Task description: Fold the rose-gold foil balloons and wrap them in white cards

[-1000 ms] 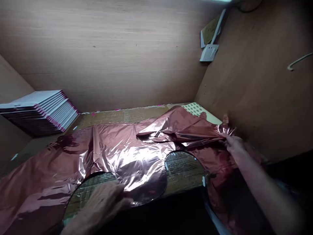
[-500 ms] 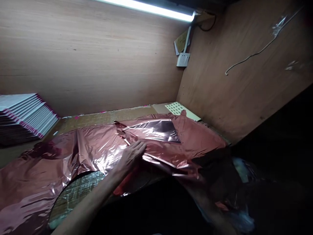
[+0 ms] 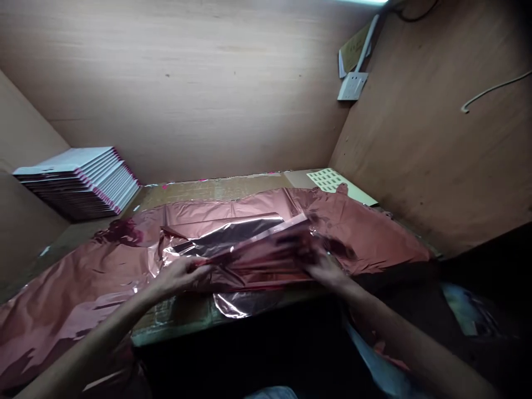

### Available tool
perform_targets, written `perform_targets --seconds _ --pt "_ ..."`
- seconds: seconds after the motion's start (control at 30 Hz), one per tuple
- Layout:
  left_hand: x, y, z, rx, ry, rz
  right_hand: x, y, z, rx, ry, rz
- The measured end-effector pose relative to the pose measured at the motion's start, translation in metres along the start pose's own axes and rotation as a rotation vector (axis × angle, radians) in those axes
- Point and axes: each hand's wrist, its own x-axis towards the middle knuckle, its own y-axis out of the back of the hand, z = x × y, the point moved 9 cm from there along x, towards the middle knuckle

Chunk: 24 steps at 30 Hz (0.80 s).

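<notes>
One folded piece of rose-coloured metallic film (image 3: 249, 256) lies between the two hands, over the front middle of the desk (image 3: 187, 193), its long edge slanting up towards the right. The left hand (image 3: 182, 272) has its grip closed on the left end of this piece, the thumb and fingers pinching its edge. The right hand (image 3: 326, 270) is at the other end, blurred by motion; I cannot tell whether its grip is clenched on the film or only touching it.

Around and beneath the folded piece, wider film (image 3: 374, 233) of the same shiny colour spreads across the desk to both sides, creased and catching the light. Below the hands, a rounded flap (image 3: 245, 305) of film shows at the front edge.

Further out, a yellowish sheet (image 3: 328, 180) printed with rows of small dark marks lies at the back right, partly under the film. A stack of white folders (image 3: 97, 180) with pink edges stands at the back left.

Higher up, near the corner of the wooden walls, are a white socket box (image 3: 353, 86) and a brownish booklet (image 3: 355, 51). A thin pale cable (image 3: 494, 91) runs along the right wall.
</notes>
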Motion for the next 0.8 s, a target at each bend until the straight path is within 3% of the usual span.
perform_targets --seconds 0.07,0.13,0.2,0.23,0.3,0.33,0.37,0.43,0.5,0.57,0.63,0.7,0.73,0.8 --pt "0.01 0.013 -0.017 0.104 0.19 0.108 0.025 -0.003 0.008 -0.024 -0.089 0.011" --pt "0.011 0.028 -0.012 0.308 0.251 0.371 0.045 -0.009 0.019 -0.045 -0.159 -0.011" --pt "0.013 0.024 0.014 0.464 0.069 0.563 0.053 -0.012 0.027 -0.073 -0.211 -0.034" --pt "0.016 0.013 0.028 0.499 -0.083 0.572 0.052 -0.013 0.028 -0.087 -0.228 -0.052" --pt "0.025 -0.019 0.041 0.502 -0.319 0.439 0.039 -0.011 0.026 -0.12 -0.253 -0.058" --pt "0.029 -0.032 0.04 0.491 -0.365 0.356 0.029 -0.006 0.02 -0.17 -0.224 -0.024" --pt "0.033 -0.042 0.036 0.48 -0.376 0.293 0.019 -0.002 0.007 -0.247 -0.145 0.009" --pt "0.035 -0.05 0.028 0.464 -0.365 0.219 -0.001 -0.005 -0.03 -0.452 0.154 0.003" --pt "0.035 -0.05 0.026 0.454 -0.373 0.139 -0.015 -0.025 -0.06 -0.612 0.488 -0.188" --pt "0.037 -0.042 0.028 0.439 -0.368 0.033 -0.009 -0.036 -0.068 -0.592 0.614 -0.449" --pt "0.045 -0.028 0.033 0.396 -0.35 -0.102 0.024 -0.03 -0.062 -0.434 0.518 -0.636" --pt "0.061 -0.008 0.035 0.306 -0.282 -0.281 0.071 -0.02 -0.046 -0.215 0.251 -0.734" --pt "0.072 0.003 0.034 0.254 -0.217 -0.358 0.095 -0.015 -0.034 -0.114 0.088 -0.705" --pt "0.095 0.028 0.026 0.18 -0.07 -0.442 0.136 -0.006 -0.008 0.016 -0.17 -0.512"
